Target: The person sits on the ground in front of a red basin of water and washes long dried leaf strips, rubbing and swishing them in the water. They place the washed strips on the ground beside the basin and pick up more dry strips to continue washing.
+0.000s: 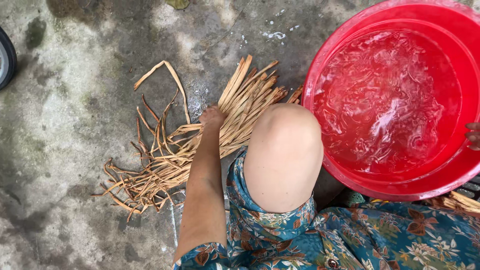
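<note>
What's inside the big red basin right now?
The red basin holds rippling water, tinted red by the plastic. Nothing shows floating. Glare and ripples hide the bottom, so anything sunk there cannot be seen. The right hand touches its rim.

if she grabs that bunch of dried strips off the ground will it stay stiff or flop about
Probably floppy: the tan strips curl and kink at their loose ends on the concrete floor. Likely light for their bulk, being thin and flat. They lie fanned out under the left hand, so single strips may well slip out of the bunch.
</note>
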